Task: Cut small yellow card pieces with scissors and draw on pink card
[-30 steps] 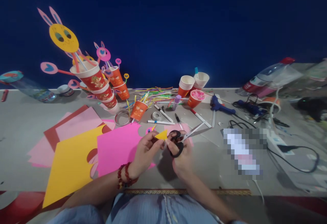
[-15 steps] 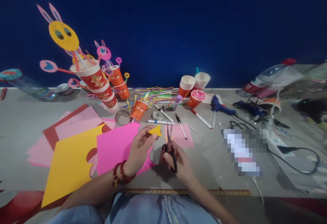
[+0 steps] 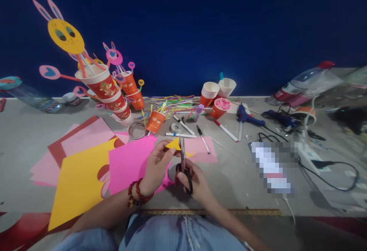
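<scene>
A small yellow paper piece is pinched between the thumb and fingers of my left hand, above the edge of the magenta sheet. My right hand is closed round the handles of black scissors, whose blades point away from me at the right edge of the yellow piece. Behind the blades, a pink sheet lies on the table with small yellow scraps near its left side.
Left of my hands lies a yellow sheet with cut-outs. Decorated cups stand at the back left, a leaning straw cup ahead. Markers, a blue glue gun and a pixelated device are to the right.
My right hand and the scissors have moved left, bringing the blades against the yellow piece. My left hand still holds that piece. The view has shifted slightly.
</scene>
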Action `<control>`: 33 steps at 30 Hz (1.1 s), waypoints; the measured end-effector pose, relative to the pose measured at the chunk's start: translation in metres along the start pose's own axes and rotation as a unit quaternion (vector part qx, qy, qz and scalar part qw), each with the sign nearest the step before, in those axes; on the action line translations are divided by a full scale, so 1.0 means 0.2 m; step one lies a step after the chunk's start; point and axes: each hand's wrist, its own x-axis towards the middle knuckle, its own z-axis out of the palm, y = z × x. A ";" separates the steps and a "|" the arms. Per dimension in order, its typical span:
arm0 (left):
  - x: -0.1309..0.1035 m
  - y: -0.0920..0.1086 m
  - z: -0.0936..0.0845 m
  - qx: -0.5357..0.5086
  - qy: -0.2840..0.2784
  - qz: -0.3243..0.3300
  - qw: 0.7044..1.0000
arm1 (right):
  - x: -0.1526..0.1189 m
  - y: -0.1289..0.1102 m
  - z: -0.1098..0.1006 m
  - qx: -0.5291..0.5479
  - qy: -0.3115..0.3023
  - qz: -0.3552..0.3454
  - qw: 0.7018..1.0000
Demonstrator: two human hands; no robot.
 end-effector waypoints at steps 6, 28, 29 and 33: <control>0.00 0.00 0.00 -0.009 0.000 0.014 1.000 | 0.00 -0.01 0.00 0.004 0.007 0.012 1.000; 0.00 -0.01 0.00 -0.012 0.004 -0.006 1.000 | 0.02 0.04 0.00 -0.009 0.029 0.013 0.999; 0.00 -0.01 0.00 -0.011 0.002 -0.007 1.000 | 0.02 0.04 0.00 -0.005 0.029 0.016 0.999; 0.00 0.00 0.01 -0.015 0.003 -0.001 1.000 | 0.02 0.03 0.01 0.007 0.031 0.029 0.999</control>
